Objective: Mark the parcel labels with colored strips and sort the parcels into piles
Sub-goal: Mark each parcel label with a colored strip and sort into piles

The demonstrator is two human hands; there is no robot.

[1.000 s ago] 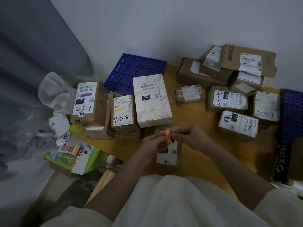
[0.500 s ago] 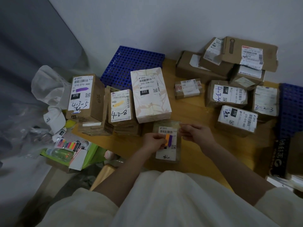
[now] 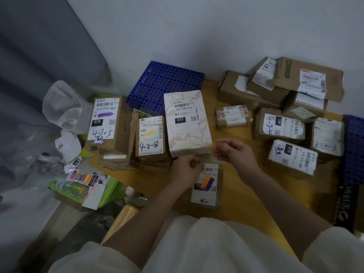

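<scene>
Orange strip (image 3: 206,179) now stuck on label; both hands lifted off parcel (image 3: 204,186).

Bare desk (image 3: 246,196) lies open to the right of the flat parcel (image 3: 204,186) in front of the person, and a strip of wood runs back between the pale 032 box (image 3: 187,123) and the small taped parcel (image 3: 232,116). On the left, the 4-2-8 stack (image 3: 150,138) and the 070 box (image 3: 107,123) stand close together. To the right, the brown boxes (image 3: 283,123) crowd up to the blue crate (image 3: 354,146).
</scene>
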